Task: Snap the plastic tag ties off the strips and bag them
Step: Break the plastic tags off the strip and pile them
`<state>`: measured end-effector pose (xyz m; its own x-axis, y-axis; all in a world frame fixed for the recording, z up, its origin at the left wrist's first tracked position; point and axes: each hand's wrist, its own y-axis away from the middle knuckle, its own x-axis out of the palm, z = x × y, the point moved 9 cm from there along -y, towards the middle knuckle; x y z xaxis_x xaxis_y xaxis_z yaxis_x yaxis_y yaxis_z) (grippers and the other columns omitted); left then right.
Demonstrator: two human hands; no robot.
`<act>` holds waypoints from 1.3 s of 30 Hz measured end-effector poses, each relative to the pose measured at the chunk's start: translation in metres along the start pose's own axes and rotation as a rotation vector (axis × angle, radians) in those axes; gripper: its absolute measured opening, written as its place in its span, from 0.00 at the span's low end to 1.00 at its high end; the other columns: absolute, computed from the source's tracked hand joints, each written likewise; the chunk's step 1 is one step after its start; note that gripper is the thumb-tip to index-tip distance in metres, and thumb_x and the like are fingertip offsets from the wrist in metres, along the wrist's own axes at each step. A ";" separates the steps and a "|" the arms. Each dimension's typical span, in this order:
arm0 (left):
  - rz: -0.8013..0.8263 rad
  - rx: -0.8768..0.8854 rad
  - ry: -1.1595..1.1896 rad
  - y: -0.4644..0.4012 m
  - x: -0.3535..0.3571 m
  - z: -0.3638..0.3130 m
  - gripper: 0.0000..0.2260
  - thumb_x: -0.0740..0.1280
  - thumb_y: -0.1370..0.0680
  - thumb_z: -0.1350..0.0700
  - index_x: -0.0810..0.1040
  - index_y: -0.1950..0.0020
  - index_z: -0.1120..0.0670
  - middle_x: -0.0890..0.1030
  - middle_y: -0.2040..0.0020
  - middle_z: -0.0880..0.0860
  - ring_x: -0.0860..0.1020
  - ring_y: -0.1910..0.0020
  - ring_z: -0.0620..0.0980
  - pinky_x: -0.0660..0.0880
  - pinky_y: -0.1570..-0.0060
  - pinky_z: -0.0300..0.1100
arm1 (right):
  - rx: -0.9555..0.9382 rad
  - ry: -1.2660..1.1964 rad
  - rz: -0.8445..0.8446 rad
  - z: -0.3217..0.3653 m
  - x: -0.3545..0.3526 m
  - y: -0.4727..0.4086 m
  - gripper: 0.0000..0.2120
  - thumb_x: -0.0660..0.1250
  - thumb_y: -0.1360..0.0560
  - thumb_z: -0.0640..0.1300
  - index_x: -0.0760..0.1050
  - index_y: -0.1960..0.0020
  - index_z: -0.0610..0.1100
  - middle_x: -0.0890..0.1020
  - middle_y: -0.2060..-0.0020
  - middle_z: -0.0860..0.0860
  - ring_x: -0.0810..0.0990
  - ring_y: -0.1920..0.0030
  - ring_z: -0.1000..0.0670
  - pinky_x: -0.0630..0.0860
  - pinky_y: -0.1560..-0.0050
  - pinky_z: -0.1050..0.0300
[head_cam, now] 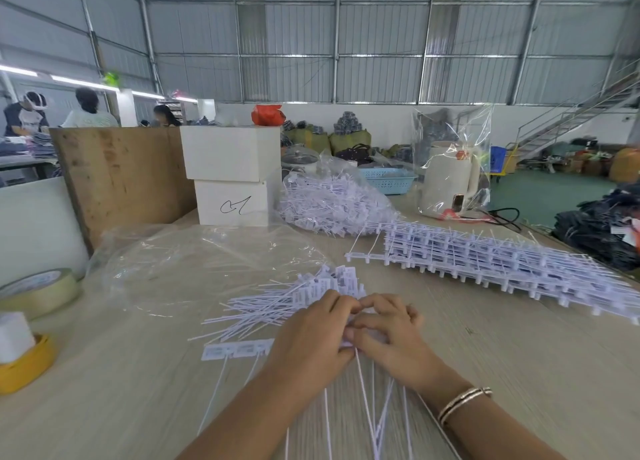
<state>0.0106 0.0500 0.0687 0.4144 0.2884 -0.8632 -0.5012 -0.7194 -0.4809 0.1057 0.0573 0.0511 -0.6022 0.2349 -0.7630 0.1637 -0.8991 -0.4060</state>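
Two hands meet over our table [519, 355]: our left hand [311, 335] and right hand [391, 338] both curl round one strip of tag ties [239, 350]. Loose ties [277, 303] lie just beyond our fingers, the stacked strips [502, 258] farther right, a filled bag [332, 203] behind.

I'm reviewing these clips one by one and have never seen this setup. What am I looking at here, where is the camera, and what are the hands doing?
There is no machine: a person wears a camera on the head, looking down at their own hands. The left hand and right hand meet over a strip of white plastic tag ties, fingers curled on it. Snapped-off loose ties lie just beyond on the wooden table. A stack of uncut strips waits to the right, a filled bag of ties behind, an empty clear bag to the left, and tape rolls at the edge.
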 end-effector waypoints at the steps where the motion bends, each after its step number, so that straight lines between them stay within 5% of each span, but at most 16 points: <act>1: 0.002 0.013 -0.015 0.000 0.000 -0.003 0.17 0.63 0.26 0.51 0.67 0.37 0.46 0.70 0.44 0.44 0.74 0.50 0.45 0.63 0.61 0.36 | 0.002 -0.042 0.031 0.000 0.002 0.000 0.07 0.67 0.27 0.55 0.82 0.57 0.56 0.71 0.48 0.67 0.60 0.38 0.62 0.50 0.37 0.55; 7: -0.016 0.027 0.059 0.005 -0.003 0.000 0.16 0.60 0.24 0.44 0.69 0.38 0.45 0.75 0.42 0.41 0.74 0.45 0.43 0.70 0.49 0.40 | 0.111 -0.275 -0.007 -0.017 -0.009 -0.002 0.09 0.67 0.26 0.49 0.77 0.64 0.58 0.77 0.56 0.63 0.69 0.41 0.58 0.58 0.34 0.45; 15: -0.049 -0.011 0.005 0.003 0.002 0.012 0.11 0.60 0.23 0.51 0.69 0.41 0.46 0.74 0.45 0.42 0.73 0.48 0.44 0.66 0.52 0.38 | 0.146 -0.345 -0.042 -0.024 -0.008 -0.001 0.08 0.65 0.25 0.51 0.75 0.64 0.55 0.77 0.60 0.60 0.74 0.46 0.54 0.63 0.36 0.39; 18: -0.085 -0.016 0.000 0.002 0.001 0.012 0.07 0.61 0.22 0.50 0.72 0.45 0.47 0.76 0.50 0.43 0.75 0.51 0.45 0.64 0.56 0.38 | 0.133 -0.409 0.012 -0.017 -0.003 0.001 0.10 0.69 0.29 0.53 0.79 0.61 0.47 0.80 0.59 0.51 0.76 0.47 0.48 0.66 0.39 0.38; 21: -0.127 -0.017 0.015 0.001 -0.001 0.012 0.07 0.62 0.22 0.49 0.75 0.46 0.47 0.80 0.51 0.44 0.77 0.52 0.46 0.61 0.53 0.39 | 0.087 -0.443 0.012 -0.010 -0.006 0.001 0.07 0.71 0.29 0.46 0.81 0.61 0.42 0.80 0.59 0.42 0.79 0.51 0.43 0.71 0.44 0.40; 24: -0.142 -0.034 0.007 0.001 -0.001 0.017 0.09 0.63 0.23 0.47 0.78 0.44 0.45 0.82 0.50 0.43 0.77 0.50 0.43 0.58 0.46 0.36 | 0.080 -0.471 0.008 -0.010 -0.008 0.000 0.06 0.71 0.28 0.42 0.81 0.62 0.51 0.80 0.60 0.45 0.79 0.54 0.47 0.73 0.45 0.44; 28: -0.141 -0.053 0.109 0.001 -0.001 0.025 0.10 0.66 0.24 0.47 0.80 0.45 0.43 0.84 0.54 0.45 0.79 0.55 0.46 0.62 0.48 0.36 | 0.039 -0.442 0.000 -0.008 -0.008 0.001 0.10 0.70 0.27 0.42 0.79 0.63 0.56 0.80 0.60 0.46 0.77 0.53 0.46 0.72 0.45 0.45; 34: -0.123 -0.070 0.336 -0.002 0.002 0.030 0.06 0.72 0.28 0.47 0.85 0.53 0.44 0.84 0.64 0.48 0.79 0.64 0.45 0.71 0.56 0.42 | 0.031 -0.268 0.034 -0.016 -0.001 -0.002 0.06 0.68 0.26 0.45 0.78 0.61 0.50 0.79 0.60 0.48 0.74 0.52 0.56 0.67 0.42 0.49; 37: -0.178 -0.095 0.370 -0.001 0.000 0.035 0.06 0.72 0.30 0.46 0.84 0.54 0.43 0.83 0.65 0.50 0.79 0.63 0.47 0.73 0.54 0.48 | 0.059 -0.470 0.014 -0.015 -0.004 -0.001 0.05 0.68 0.26 0.41 0.79 0.61 0.46 0.79 0.60 0.42 0.75 0.58 0.59 0.71 0.53 0.65; 39: -0.190 -0.089 0.401 -0.001 -0.001 0.033 0.07 0.73 0.31 0.47 0.85 0.54 0.44 0.83 0.65 0.50 0.78 0.64 0.47 0.74 0.55 0.50 | 0.090 -0.601 -0.002 -0.019 -0.005 -0.001 0.04 0.68 0.26 0.38 0.80 0.59 0.41 0.79 0.59 0.39 0.77 0.57 0.53 0.71 0.54 0.62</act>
<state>-0.0143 0.0709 0.0649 0.7629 0.1658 -0.6249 -0.3278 -0.7340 -0.5949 0.1239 0.0640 0.0460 -0.9425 0.0104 -0.3341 0.1111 -0.9329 -0.3425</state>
